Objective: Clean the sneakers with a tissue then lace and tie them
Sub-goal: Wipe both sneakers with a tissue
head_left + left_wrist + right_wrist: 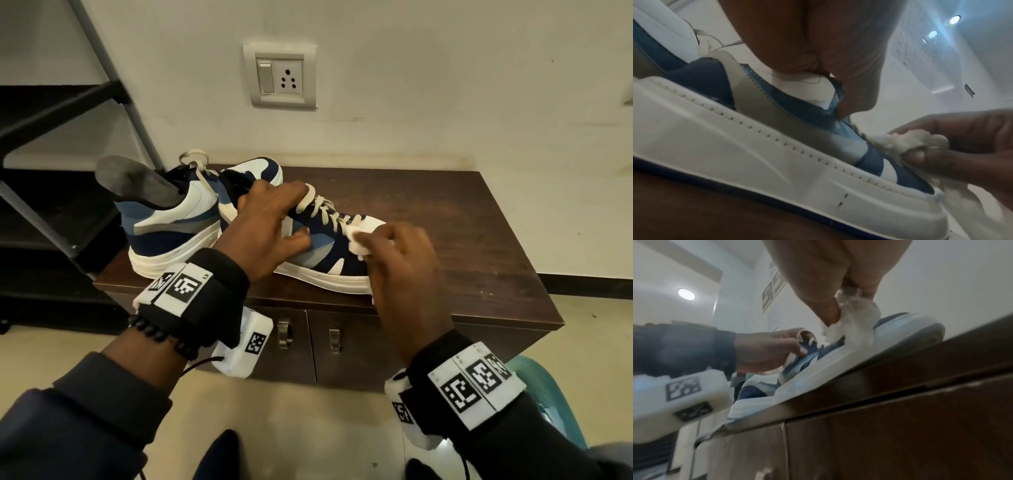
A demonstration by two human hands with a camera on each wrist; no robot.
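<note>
Tissue (359, 236) pinched in right hand (400, 270), pressed against toe end of near sneaker (318, 253) on brown cabinet top (479, 246).
Left hand (263, 229) clamped over that sneaker's collar and laces (325, 209); second sneaker (171, 226) just behind, touching.

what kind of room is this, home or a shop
Probably a home or office room, not a shop: a low wooden cabinet against a plain wall with a switch-and-socket plate, a dark metal shelf rack beside it, and just one pair of sneakers.
</note>
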